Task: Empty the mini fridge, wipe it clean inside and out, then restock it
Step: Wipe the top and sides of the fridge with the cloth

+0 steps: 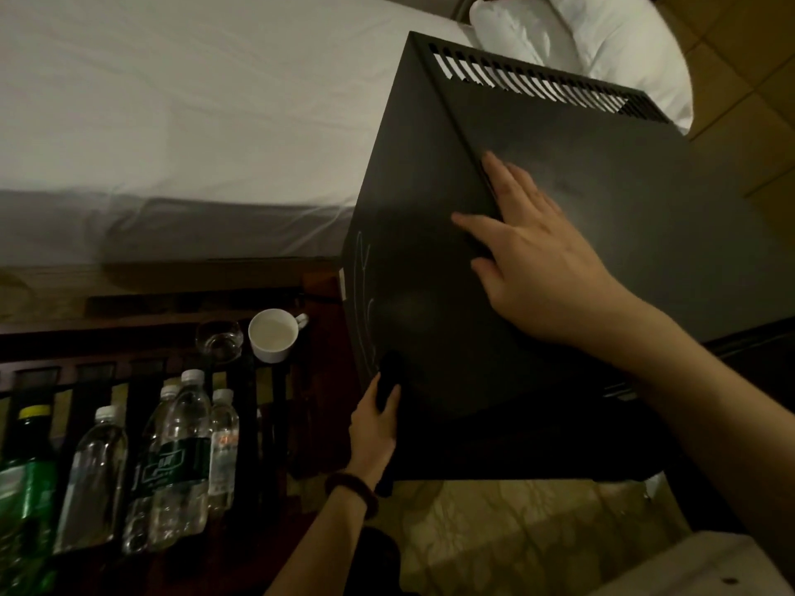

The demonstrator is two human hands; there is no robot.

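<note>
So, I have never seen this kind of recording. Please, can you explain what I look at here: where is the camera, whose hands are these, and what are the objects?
There is only one picture, taken by a camera worn on a person's head, looking down at their own hands. No machine is involved. The big black box is the mini fridge, seen from above and from one side. The right hand lies flat and open across its top edge. The left hand presses a dark cloth against the fridge's side, apparently wiping it. To the left, on a dark wooden stand, are several water bottles, a green bottle, an empty glass and a white cup. Behind them is a bed with a white pillow.
</note>
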